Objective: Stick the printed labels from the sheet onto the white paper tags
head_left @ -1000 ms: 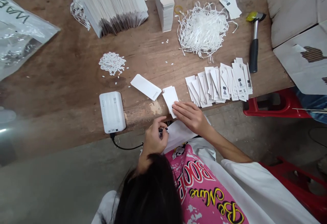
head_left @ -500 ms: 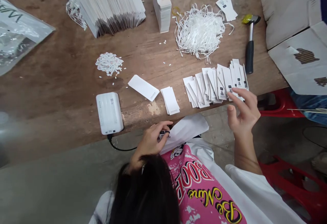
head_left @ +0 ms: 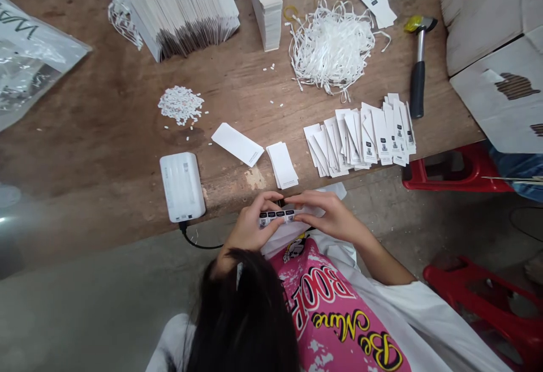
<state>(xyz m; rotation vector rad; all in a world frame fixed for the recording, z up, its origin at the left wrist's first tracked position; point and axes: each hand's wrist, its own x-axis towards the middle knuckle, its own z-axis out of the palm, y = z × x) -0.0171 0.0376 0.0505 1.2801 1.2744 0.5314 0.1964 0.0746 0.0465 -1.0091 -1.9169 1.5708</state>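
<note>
As I pinch a narrow black-and-white printed strip (head_left: pixel 278 217) just on my side of the wooden table's edge (head_left: pixel 127 202), my left hand (head_left: pixel 252 225) and right hand (head_left: pixel 328 216) close on it from either end, fingers curled together around it, fingertips nearly meeting above it. Straight past my fingertips lies a small stack of white tags (head_left: pixel 282 165), with a blank white card (head_left: pixel 237 145) just beyond my left fingers. Ahead of my right fingers spreads a fanned row of printed tags (head_left: pixel 358 137). Left of my left hand sits a white power bank (head_left: pixel 182 186) with a black cable (head_left: pixel 199 243), and well beyond my right fingers lie a heap of white cord (head_left: pixel 333 47) and a hammer (head_left: pixel 418 72).
</note>
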